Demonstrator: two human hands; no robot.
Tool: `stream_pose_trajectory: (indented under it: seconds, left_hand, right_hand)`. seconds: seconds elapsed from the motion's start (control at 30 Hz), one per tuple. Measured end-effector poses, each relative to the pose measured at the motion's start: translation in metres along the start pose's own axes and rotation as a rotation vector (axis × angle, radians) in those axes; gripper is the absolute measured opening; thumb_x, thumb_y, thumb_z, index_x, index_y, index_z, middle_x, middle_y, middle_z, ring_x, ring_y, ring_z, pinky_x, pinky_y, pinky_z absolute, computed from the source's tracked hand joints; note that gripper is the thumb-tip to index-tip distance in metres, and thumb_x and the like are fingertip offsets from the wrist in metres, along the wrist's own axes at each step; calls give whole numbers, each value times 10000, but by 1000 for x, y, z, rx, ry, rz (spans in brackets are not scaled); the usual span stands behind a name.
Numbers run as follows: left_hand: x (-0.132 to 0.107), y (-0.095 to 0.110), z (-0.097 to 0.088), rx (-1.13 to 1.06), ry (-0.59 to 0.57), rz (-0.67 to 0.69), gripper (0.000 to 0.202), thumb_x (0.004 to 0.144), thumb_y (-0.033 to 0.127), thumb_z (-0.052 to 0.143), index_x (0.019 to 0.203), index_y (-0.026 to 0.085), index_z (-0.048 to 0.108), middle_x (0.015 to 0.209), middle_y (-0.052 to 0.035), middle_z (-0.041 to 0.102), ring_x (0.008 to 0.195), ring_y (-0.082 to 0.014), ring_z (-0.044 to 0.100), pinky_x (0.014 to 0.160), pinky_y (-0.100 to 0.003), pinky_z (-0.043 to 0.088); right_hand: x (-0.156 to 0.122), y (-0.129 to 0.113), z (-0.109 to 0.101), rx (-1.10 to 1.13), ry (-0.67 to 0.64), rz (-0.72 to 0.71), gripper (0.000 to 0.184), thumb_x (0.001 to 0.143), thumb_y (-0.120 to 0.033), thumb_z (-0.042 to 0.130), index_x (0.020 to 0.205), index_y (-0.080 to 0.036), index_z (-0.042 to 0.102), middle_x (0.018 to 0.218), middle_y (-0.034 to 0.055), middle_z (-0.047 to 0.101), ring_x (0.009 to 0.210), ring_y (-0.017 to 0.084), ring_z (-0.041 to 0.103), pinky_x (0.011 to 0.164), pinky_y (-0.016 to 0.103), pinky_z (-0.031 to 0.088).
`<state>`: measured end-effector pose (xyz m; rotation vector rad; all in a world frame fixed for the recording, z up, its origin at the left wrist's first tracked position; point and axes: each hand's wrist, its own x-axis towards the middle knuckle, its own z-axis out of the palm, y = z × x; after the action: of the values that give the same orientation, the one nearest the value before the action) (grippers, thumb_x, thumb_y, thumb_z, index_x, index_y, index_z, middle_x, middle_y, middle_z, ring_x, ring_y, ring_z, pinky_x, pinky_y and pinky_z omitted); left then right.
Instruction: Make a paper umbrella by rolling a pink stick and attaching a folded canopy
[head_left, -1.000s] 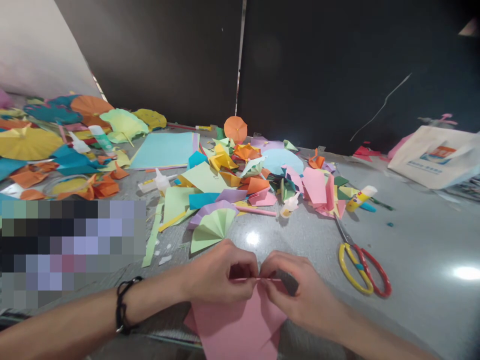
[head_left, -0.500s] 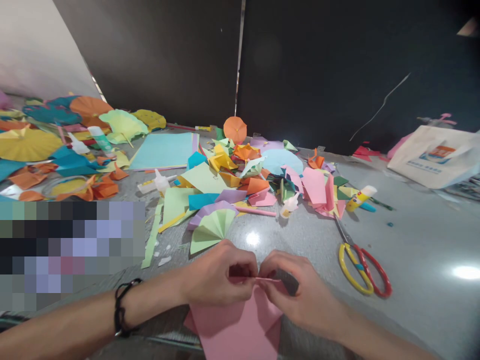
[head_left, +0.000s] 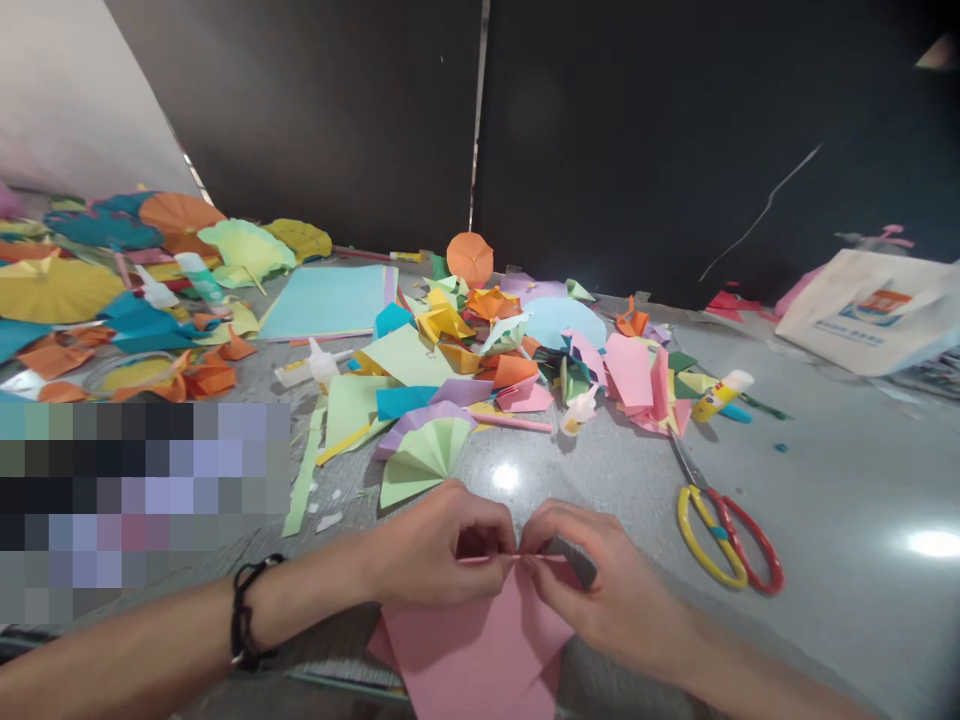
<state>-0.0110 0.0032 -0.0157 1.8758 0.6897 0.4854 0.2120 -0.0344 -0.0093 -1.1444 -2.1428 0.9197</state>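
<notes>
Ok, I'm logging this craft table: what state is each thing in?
pink paper, top edge folded, pinched by both hands
left hand, closed on the paper's fold
right hand, closed on the paper's fold
scissors, lying flat, blades shut
glue stick, on its side, capped
green fan, pleated, spread open
orange umbrella, open

Light comes from above: two white glare spots lie on the glossy table (head_left: 825, 470), at centre and far right. The upper frame is dark. Edges bend; lower left is pixelated.
</notes>
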Motion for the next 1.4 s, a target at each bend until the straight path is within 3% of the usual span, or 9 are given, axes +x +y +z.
stream_pose_trajectory:
  seconds: [0.3, 0.5, 0.83, 1.2, 1.4]
  left_hand:
    - [0, -3, 2, 81, 60, 60, 58, 730, 90, 617, 718, 134, 651, 551, 79, 454, 520, -51, 372, 470, -149, 267]
    - [-1, -1, 3, 85, 92, 85, 64, 745, 95, 621, 711, 129, 664, 545, 82, 431, 516, -48, 356, 472, -148, 268]
    - [-2, 1, 1, 39, 26, 17, 95, 835, 175, 630, 759, 130, 666, 571, 71, 460, 532, -58, 374, 468, -152, 269]
    - [0, 1, -1, -96, -31, -35, 85, 828, 176, 623, 760, 132, 649, 575, 65, 507, 522, -61, 420, 463, -144, 312]
    - [-1, -1, 1, 54, 49, 64, 94, 784, 124, 608, 738, 114, 690, 565, 67, 457, 543, -57, 369, 483, -159, 278]
  right_hand:
    - [-2, 1, 2, -7, 20, -11, 115, 862, -109, 610, 866, -219, 643, 843, -12, 688, 781, 152, 641, 726, 285, 474]
    - [-1, 2, 1, -11, -1, -47, 76, 937, -177, 611, 906, -217, 668, 868, -1, 708, 804, 154, 655, 732, 287, 483]
    - [-1, -1, 1, 41, 23, 5, 96, 893, -132, 632, 845, -212, 655, 834, -14, 693, 777, 148, 644, 721, 289, 475]
    - [-1, -3, 2, 66, 25, -20, 111, 886, -114, 640, 851, -214, 673, 850, -18, 706, 787, 139, 654, 731, 272, 486]
    - [-1, -3, 1, 51, 18, -25, 73, 903, -150, 645, 874, -211, 672, 844, -14, 702, 780, 141, 649, 723, 273, 481]
